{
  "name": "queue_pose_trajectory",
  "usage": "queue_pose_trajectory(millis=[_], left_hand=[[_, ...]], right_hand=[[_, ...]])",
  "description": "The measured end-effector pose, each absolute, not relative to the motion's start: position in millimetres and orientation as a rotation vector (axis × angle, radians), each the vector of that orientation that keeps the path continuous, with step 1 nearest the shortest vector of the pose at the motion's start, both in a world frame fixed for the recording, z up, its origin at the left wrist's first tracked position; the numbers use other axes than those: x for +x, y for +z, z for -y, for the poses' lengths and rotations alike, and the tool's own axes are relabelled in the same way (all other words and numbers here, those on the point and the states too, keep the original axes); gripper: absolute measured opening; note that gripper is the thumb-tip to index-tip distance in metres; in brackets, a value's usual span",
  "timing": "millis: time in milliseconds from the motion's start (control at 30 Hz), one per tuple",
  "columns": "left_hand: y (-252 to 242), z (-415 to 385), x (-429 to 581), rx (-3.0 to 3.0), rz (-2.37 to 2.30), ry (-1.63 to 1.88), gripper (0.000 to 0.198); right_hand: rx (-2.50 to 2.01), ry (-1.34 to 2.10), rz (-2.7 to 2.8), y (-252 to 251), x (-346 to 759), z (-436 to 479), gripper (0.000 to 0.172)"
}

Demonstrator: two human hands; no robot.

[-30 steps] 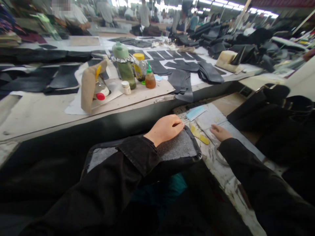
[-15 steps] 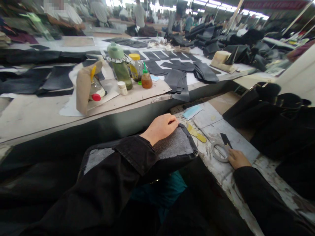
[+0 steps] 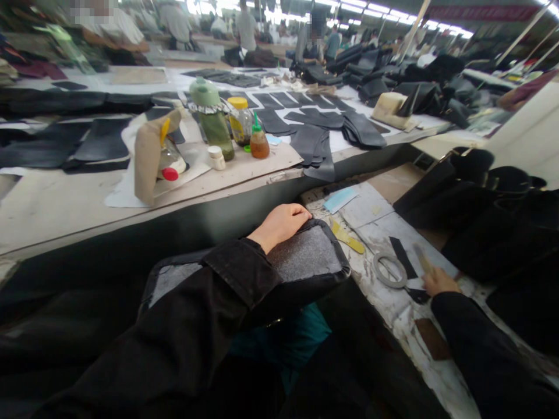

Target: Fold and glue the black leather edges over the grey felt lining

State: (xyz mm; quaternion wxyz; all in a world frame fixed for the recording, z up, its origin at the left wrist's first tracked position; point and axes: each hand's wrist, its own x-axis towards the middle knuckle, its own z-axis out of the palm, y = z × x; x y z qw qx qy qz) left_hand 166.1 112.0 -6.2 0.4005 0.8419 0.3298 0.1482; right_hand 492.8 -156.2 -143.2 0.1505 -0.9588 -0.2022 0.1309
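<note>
My left hand [image 3: 283, 226] rests with its fingers curled over the far edge of a black-rimmed piece with a grey felt-like face [image 3: 311, 253], which lies over my lap. On the low bench at the right, my right hand [image 3: 439, 281] is closed round a blurred, pale, flat tool [image 3: 421, 259]. Just left of that hand are a black strip [image 3: 402, 257] and a grey tape roll [image 3: 389, 270]. A brown piece [image 3: 432, 338] lies nearer to me, by my right sleeve.
A yellow tool [image 3: 348, 237] and a blue mask [image 3: 340, 199] lie on the low bench. Across the long table [image 3: 87, 201] stand a green bottle [image 3: 213, 125], a glue bottle [image 3: 259, 144] and jars, with black leather pieces behind. Black bags [image 3: 463, 203] stand at right. People work farther back.
My right hand has moved right, off the tape roll, and now holds the pale tool. More of the black strip and the brown piece show. My left hand has shifted slightly left.
</note>
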Motion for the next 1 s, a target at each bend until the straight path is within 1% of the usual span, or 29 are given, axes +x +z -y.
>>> queue_pose_trajectory(millis=[133, 267, 333, 400, 467, 567, 633, 700, 767, 867, 933, 1000], left_hand=[[-9, -113, 167, 2.132, -0.830, 0.358, 0.028], [-13, -114, 167, 2.149, -0.819, 0.356, 0.028], [-14, -115, 168, 2.151, -0.816, 0.352, 0.028], [-12, -116, 168, 2.161, -0.817, 0.370, 0.027], [-4, -115, 168, 2.186, -0.812, 0.462, 0.026], [24, -104, 165, 2.218, -0.735, 0.652, 0.026], [46, -90, 161, 2.197, -0.608, 0.685, 0.030], [66, -73, 158, 2.146, -0.482, 0.617, 0.036], [78, -59, 157, 2.124, -0.465, 0.551, 0.040], [82, -54, 156, 2.012, -0.562, 0.658, 0.033], [81, -59, 152, 1.856, -0.597, 0.751, 0.029], [80, -67, 142, 1.744, -0.633, 0.754, 0.030]], right_hand=[[-2.422, 0.368, 0.539, -103, 473, 146, 0.052], [-2.109, 0.576, 0.652, -79, 433, 121, 0.067], [-1.987, 0.685, 0.711, -66, 410, 108, 0.071], [-1.875, 0.749, 0.757, -49, 391, 96, 0.068], [-1.735, 0.775, 0.813, -30, 374, 86, 0.058], [-1.577, 0.777, 0.932, -3, 353, 71, 0.047], [-1.565, 0.750, 1.050, 9, 339, 61, 0.045], [-1.578, 0.655, 1.218, 20, 323, 50, 0.046], [-1.558, 0.479, 1.419, 30, 305, 40, 0.047], [-1.479, 0.205, 1.707, 43, 283, 32, 0.050], [-1.442, 0.155, 1.853, 45, 279, 30, 0.049], [-1.445, 0.142, 1.874, 41, 285, 29, 0.043]])
